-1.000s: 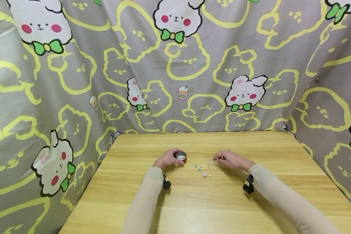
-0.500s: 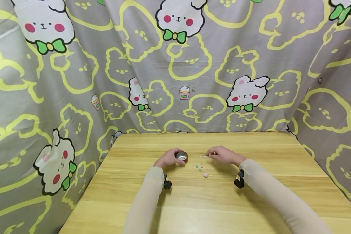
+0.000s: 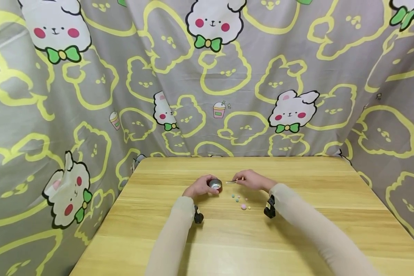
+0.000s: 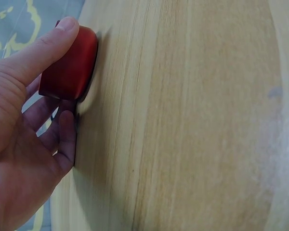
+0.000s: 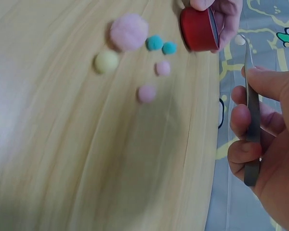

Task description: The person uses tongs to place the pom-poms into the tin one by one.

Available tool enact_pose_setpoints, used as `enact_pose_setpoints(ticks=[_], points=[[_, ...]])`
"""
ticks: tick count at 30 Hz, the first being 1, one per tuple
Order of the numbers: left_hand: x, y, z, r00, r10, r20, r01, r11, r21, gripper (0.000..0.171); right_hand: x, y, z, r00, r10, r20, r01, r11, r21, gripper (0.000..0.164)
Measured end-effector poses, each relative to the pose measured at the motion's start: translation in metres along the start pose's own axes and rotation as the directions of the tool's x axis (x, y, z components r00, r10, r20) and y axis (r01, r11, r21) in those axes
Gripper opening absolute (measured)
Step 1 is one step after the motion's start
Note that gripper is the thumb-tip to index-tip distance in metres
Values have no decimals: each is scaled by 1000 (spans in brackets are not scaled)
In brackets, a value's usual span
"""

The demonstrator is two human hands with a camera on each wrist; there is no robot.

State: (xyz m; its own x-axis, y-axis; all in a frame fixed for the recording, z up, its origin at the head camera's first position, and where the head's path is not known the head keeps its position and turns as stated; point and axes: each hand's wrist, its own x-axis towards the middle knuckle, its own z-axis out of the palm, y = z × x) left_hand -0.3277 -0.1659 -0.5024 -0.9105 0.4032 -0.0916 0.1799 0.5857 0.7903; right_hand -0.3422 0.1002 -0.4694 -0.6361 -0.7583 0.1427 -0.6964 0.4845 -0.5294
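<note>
In the head view my left hand grips a small round tin, silver inside. Its red outer wall shows in the left wrist view, with the thumb over it and the fingers behind. My right hand pinches a pair of tweezers, whose bent tips hold a small whitish pom-pom. Those tips are just right of the tin, apart from it. On the table lie a large pink pom-pom, a pale yellow pom-pom, two teal pom-poms and two small pink pom-poms.
A wooden table spreads under both arms. Behind it and at the sides hangs a grey curtain with cartoon rabbits. Each wrist carries a small black camera.
My right hand has moved left toward the tin, carrying the tweezers and the whitish pom-pom away from the loose pom-poms. The left hand keeps its hold on the tin.
</note>
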Motion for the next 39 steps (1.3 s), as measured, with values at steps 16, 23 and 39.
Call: enact_pose_setpoints(ticks=[16, 23, 39], points=[[-1, 4, 0, 1000, -16, -14, 16, 1000, -8, 51, 27, -7, 11, 999, 33, 10, -33, 999, 30, 17], [-3, 6, -1, 1000, -7, -7, 7, 1000, 11, 52, 35, -9, 18, 999, 38, 4, -38, 999, -11, 15], [-3, 6, 0, 1000, -5, -10, 5, 1000, -4, 53, 44, -11, 21, 991, 134, 5, -134, 991, -9, 13]])
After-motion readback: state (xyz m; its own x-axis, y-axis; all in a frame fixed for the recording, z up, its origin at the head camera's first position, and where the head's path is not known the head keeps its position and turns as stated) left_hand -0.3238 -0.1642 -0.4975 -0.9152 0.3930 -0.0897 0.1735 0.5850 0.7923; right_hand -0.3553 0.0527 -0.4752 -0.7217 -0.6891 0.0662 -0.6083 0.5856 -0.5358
